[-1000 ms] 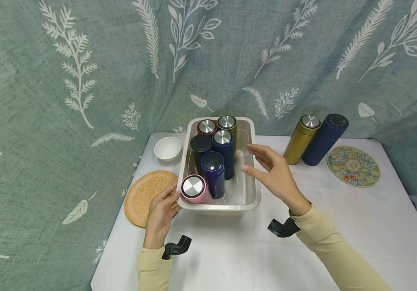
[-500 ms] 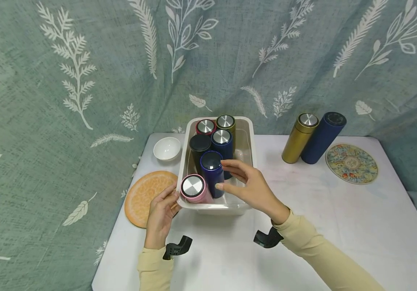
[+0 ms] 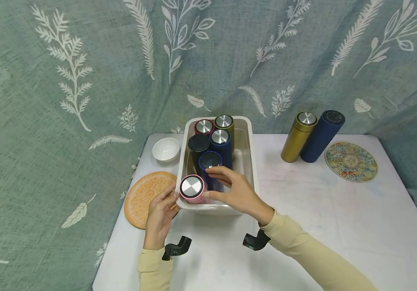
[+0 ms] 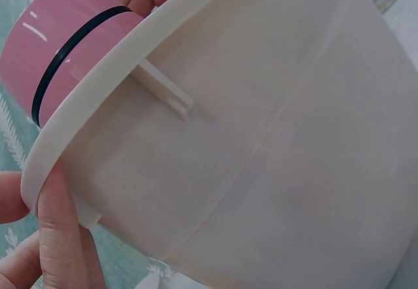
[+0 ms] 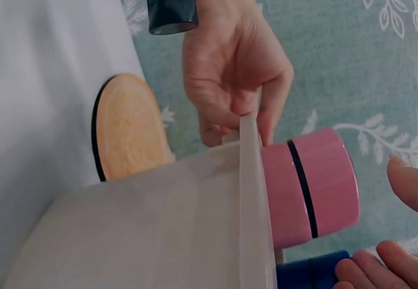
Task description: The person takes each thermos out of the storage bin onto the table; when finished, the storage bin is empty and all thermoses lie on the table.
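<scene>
Now the left hand (image 3: 160, 212) pinches the rim of the pale bin (image 3: 253, 158); the right hand (image 3: 235, 192), spread, hovers beside the pink bottle (image 3: 192, 186).

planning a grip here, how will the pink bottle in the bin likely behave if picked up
The pink bottle is probably stiff, as its sides look smooth and undented. Its glossy surface suggests it could be slightly slippery. Being cylindrical, it may roll if laid on its side outside the bin.

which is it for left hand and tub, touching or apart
Touching: the right wrist view shows the left hand pinching the tub by its rim.
</scene>
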`<act>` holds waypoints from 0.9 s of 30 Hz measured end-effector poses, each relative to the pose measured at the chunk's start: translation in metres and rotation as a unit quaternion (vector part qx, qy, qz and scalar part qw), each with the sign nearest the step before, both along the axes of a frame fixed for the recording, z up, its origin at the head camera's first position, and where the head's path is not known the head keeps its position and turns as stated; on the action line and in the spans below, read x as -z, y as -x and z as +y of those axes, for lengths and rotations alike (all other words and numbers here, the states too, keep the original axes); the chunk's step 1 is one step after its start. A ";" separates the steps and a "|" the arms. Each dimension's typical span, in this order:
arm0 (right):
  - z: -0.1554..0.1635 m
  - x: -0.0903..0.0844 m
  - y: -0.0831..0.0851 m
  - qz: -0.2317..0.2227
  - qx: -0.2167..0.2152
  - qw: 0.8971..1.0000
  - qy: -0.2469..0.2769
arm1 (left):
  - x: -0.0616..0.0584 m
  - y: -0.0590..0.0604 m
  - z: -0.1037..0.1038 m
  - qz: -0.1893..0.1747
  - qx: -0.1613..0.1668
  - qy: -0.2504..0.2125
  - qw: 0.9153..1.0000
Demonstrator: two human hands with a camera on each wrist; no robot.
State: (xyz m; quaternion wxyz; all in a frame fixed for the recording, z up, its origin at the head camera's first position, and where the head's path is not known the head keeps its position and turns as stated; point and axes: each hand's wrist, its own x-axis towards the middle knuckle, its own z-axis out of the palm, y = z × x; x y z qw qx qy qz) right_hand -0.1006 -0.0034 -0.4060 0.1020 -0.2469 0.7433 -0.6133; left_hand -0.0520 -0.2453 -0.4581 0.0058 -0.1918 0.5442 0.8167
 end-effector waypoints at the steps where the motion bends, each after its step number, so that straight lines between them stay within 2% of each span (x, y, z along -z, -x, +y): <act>1: -0.002 0.001 0.000 0.001 -0.001 1.000 -0.003 | 0.000 0.000 0.000 0.000 0.000 0.000 1.000; 9: -0.015 0.011 -0.002 0.000 -0.027 0.999 -0.017 | 0.000 0.001 0.001 0.001 -0.001 0.005 1.000; 13: -0.021 0.016 -0.001 -0.001 -0.038 0.999 -0.008 | 0.000 0.001 0.001 0.000 -0.003 0.007 1.000; 18: -0.029 0.021 0.000 0.007 -0.026 1.000 -0.013 | 0.000 0.001 0.001 0.006 0.004 0.007 1.000; 27: -0.042 0.023 0.003 0.018 -0.002 0.996 -0.083 | 0.000 0.000 0.001 -0.002 -0.001 0.006 1.000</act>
